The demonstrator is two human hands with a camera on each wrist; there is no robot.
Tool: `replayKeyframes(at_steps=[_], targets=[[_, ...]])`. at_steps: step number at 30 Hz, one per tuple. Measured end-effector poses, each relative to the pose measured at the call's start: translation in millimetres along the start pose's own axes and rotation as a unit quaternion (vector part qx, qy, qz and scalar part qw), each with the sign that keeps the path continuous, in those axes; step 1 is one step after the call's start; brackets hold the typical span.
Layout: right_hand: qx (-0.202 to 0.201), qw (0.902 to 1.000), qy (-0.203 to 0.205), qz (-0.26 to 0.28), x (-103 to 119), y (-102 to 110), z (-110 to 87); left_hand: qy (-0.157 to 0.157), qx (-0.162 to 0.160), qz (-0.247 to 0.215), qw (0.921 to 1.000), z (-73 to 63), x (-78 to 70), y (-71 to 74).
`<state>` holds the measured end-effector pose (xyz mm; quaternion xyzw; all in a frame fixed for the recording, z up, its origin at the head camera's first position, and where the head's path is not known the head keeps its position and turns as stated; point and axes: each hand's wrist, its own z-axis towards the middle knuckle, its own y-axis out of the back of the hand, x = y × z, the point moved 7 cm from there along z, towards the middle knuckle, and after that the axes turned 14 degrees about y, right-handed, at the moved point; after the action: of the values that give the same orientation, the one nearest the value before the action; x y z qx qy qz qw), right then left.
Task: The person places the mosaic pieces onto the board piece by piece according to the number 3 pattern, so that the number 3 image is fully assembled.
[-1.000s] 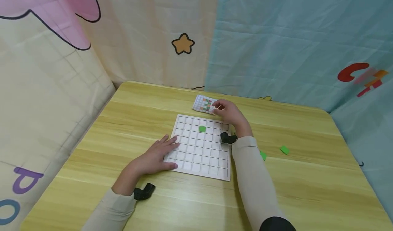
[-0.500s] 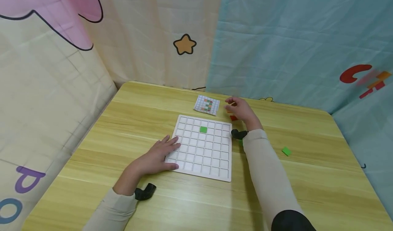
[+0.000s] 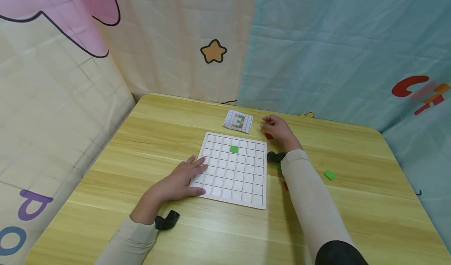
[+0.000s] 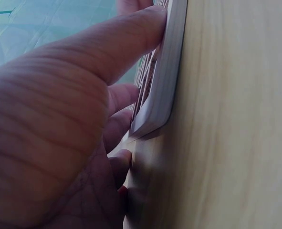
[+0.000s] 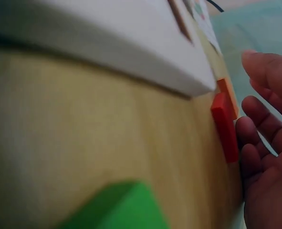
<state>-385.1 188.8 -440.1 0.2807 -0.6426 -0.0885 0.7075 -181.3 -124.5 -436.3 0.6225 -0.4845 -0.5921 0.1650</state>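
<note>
A white square grid board lies on the table with one green tile set in a cell of its upper part. My left hand rests on the board's left edge, fingers spread and straight; the left wrist view shows the thumb on the rim. Beyond the board's far right corner, my right hand hovers low with loosely bent fingers. No object shows between them. Just beside those fingertips, the right wrist view has a red tile and an orange tile on the table.
A small paper card printed with a coloured grid pattern lies behind the board. Right of the board are a loose green tile, a partly covered green tile and a red bit beside the sleeve. Curtains stand behind the table.
My right hand has moved right, off the paper card to the red tile beside it, uncovering the card's right side. The left hand has stayed on the board.
</note>
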Motion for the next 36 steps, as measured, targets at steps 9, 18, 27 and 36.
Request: replayKeyframes(at_steps=[9,18,27,36], targets=[[0.028,0.9986,0.009,-0.044,-4.2,2.9,-2.2,0.000,0.003,0.004,1.0000,0.6,-0.6,-0.6],[0.038,0.9967,0.018,-0.070,-3.5,0.6,-2.4,0.003,0.002,0.003,1.0000,-0.2,-1.4,-0.7],[0.049,0.9937,0.029,-0.097,-1.8,-1.4,-2.7,0.004,0.002,0.006,1.0000,-0.6,-1.8,-1.1],[0.050,0.9918,0.037,-0.111,1.7,-3.4,-3.4,0.008,0.002,0.005,1.0000,-0.1,-1.5,-0.6]])
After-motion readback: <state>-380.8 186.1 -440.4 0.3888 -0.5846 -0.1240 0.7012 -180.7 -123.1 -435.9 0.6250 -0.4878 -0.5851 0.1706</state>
